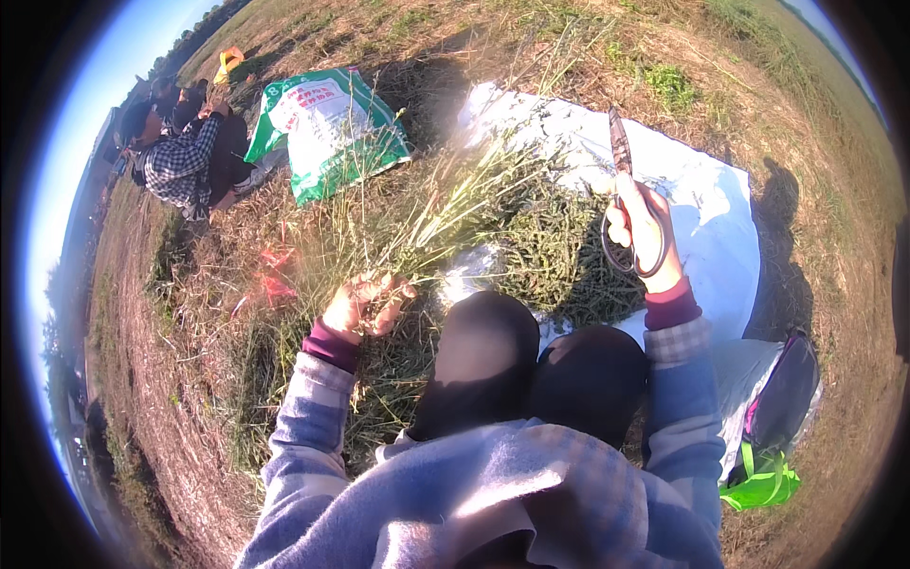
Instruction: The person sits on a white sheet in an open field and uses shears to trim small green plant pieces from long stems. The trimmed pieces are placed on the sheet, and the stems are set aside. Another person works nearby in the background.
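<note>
My left hand (pixel 367 302) is closed around a bunch of long, thin plant stalks (pixel 448 213), which fan out up and to the right over the white sheet. In my right hand (pixel 647 231) is a pair of scissors (pixel 621 149) with dark handles and stained blades pointing away from me; the blades look closed. A heap of cut green plant tops (pixel 561 249) lies on the white sheet (pixel 711 206) in front of my knees, between my hands. The heap's left part is partly covered by the held stalks.
A green and white printed sack (pixel 320 135) lies on the dry grass at upper left. Seated people (pixel 185 156) are beyond it. Red plastic (pixel 276 274) lies left of my left hand, over cut stalks. Bags (pixel 778 405), one bright green (pixel 764 487), stand at my right.
</note>
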The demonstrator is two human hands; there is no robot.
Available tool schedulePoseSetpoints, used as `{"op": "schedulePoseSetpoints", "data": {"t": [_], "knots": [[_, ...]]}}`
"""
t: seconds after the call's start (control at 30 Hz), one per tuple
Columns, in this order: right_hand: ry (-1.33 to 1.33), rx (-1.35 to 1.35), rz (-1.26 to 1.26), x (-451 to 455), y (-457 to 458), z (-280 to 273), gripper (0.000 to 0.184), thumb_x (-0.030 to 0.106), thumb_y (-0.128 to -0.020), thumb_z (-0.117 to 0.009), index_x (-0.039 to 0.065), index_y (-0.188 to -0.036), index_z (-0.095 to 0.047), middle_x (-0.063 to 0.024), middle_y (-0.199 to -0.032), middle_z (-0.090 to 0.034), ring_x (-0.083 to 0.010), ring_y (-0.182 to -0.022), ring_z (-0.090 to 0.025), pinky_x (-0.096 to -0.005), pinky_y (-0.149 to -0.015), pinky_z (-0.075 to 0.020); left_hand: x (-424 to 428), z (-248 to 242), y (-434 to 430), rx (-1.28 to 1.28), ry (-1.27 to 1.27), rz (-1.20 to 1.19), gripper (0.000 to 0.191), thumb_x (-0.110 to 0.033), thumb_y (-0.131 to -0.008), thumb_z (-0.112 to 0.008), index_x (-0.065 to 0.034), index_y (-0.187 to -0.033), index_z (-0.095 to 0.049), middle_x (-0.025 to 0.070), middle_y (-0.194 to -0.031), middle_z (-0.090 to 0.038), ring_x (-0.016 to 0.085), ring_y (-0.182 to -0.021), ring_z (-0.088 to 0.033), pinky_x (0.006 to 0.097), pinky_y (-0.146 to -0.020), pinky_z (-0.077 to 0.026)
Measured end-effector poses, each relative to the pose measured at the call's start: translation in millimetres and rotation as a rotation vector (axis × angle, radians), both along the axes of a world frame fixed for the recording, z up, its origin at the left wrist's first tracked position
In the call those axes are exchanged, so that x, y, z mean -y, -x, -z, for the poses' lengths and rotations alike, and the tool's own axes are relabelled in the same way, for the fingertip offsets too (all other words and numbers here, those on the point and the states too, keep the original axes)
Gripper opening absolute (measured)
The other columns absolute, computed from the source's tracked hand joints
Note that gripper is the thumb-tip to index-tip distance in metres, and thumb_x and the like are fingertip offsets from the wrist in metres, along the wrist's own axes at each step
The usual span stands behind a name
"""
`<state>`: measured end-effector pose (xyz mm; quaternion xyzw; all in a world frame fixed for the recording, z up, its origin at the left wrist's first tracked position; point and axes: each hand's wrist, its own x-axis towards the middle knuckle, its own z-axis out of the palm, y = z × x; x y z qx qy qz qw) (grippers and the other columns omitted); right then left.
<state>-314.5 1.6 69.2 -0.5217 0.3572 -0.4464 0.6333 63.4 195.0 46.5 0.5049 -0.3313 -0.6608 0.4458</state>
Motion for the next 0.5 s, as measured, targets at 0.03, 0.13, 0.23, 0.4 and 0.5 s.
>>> {"op": "schedulePoseSetpoints", "data": {"t": [0.03, 0.13, 0.23, 0.4, 0.5], "knots": [[-0.051, 0.03, 0.053, -3.3, 2.5, 4.7, 0.044, 0.037, -0.105, -0.049, -0.005, -0.111, -0.064, 0.0032, -0.065, -0.047, -0.0038, -0.05, -0.038, -0.0186, -0.046, -0.0322, 1.6, -5.7, 2.7, 0.008, -0.024, -0.029, 0.048, -0.042, -0.097, -0.06, 0.0047, -0.109, -0.062, 0.0023, -0.05, -0.047, 0.012, -0.039, -0.041, 0.0266, -0.04, -0.031], [-0.063, -0.09, 0.077, -12.5, 17.2, 27.6, 0.054, 0.044, -0.105, -0.047, -0.006, -0.118, -0.061, 0.0017, -0.067, -0.049, -0.0045, -0.051, -0.042, -0.0187, -0.046, -0.0347, 4.0, -12.3, -0.8, 0.032, 0.024, -0.053, 0.054, -0.047, -0.101, -0.051, 0.0038, -0.115, -0.062, 0.0, -0.055, -0.047, 0.01, -0.042, -0.038, 0.0238, -0.041, -0.029], [-0.087, -0.107, 0.026, -27.5, 32.7, 56.4, 0.057, 0.048, -0.104, -0.045, -0.003, -0.124, -0.059, 0.0019, -0.075, -0.054, -0.0051, -0.06, -0.05, -0.0197, -0.053, -0.039, 10.3, -6.5, 3.3, -0.004, -0.044, -0.173, 0.056, -0.048, -0.104, -0.044, 0.0032, -0.121, -0.06, -0.0007, -0.06, -0.046, 0.008, -0.046, -0.036, 0.022, -0.042, -0.029], [-0.098, -0.357, -0.079, -52.9, 36.5, 65.6, 0.048, 0.04, -0.105, -0.042, -0.001, -0.123, -0.061, 0.0017, -0.074, -0.054, -0.006, -0.059, -0.048, -0.021, -0.054, -0.0389, -1.5, 12.7, -1.9, -0.279, 0.143, -0.096, 0.06, -0.046, -0.1, -0.054, 0.0011, -0.137, -0.049, -0.0004, -0.068, -0.047, 0.008, -0.05, -0.036, 0.0218, -0.044, -0.03], [-0.081, -0.416, -0.159, -63.6, 25.0, 52.7, 0.04, 0.032, -0.104, -0.046, 0.0, -0.122, -0.062, 0.002, -0.069, -0.052, -0.0055, -0.058, -0.046, -0.0212, -0.054, -0.0385, -3.0, 21.1, -6.2, -0.239, 0.136, -0.108, 0.054, -0.039, -0.101, -0.056, 0.0015, -0.137, -0.049, -0.0007, -0.068, -0.046, 0.008, -0.051, -0.035, 0.0217, -0.045, -0.03]]}}
